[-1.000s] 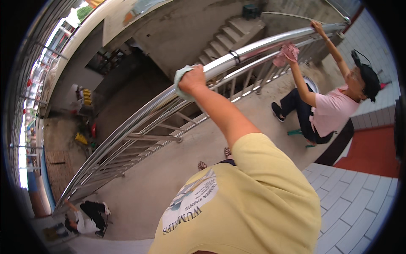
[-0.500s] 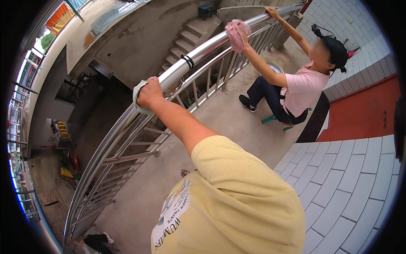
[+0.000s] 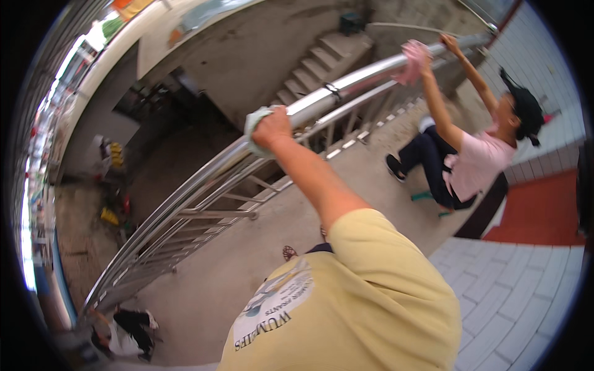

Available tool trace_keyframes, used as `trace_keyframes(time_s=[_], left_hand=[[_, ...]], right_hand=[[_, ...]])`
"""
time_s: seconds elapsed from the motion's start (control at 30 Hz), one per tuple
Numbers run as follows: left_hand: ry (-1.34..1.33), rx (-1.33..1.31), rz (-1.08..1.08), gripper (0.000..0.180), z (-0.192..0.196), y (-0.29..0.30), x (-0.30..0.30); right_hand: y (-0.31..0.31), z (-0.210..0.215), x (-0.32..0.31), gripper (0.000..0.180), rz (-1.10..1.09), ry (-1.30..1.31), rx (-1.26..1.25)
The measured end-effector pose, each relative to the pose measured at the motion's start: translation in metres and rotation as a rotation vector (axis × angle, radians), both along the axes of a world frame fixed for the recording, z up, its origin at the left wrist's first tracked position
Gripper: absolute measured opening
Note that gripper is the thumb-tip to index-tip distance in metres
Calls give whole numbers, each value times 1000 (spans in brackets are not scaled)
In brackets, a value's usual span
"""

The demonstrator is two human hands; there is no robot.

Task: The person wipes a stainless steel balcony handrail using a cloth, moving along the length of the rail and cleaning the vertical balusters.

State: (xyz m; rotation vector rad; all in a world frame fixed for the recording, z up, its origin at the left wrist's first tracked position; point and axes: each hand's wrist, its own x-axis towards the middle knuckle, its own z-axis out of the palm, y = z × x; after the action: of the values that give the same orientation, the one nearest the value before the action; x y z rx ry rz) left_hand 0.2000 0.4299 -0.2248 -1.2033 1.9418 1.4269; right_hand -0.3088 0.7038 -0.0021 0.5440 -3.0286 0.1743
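The right hand (image 3: pixel 274 128) reaches out from a yellow sleeve (image 3: pixel 371 247), its grip closed over a pale green cloth (image 3: pixel 254 127) pressed against the shiny metal top rail (image 3: pixel 213 166). The cloth lies bunched between palm and rail, with an edge showing on the hand's left side. The left hand is outside the view, so I cannot tell how its grip stands. Further right along the rail is a black tie (image 3: pixel 333 91) (blurred, like much of this view), and past it a co-worker in a pink top (image 3: pixel 482 162) and black cap (image 3: pixel 527 110) sits on a green stool (image 3: pixel 422 195), one hand holding a pink cloth (image 3: pixel 408 68) to the rail. A second person (image 3: pixel 127 337) is at the lower left, near the railing's far end
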Motion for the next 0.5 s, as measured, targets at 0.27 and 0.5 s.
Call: trace_keyframes(time_s=[0.27,0.5], left_hand=[[-23,9,118,42,6,44,63],[10,-12,215,41,-12,86,91]], right_hand=[[1,-30,-5,23,-4,211,-98],[2,-29,-6,26,-27,235,-123]])
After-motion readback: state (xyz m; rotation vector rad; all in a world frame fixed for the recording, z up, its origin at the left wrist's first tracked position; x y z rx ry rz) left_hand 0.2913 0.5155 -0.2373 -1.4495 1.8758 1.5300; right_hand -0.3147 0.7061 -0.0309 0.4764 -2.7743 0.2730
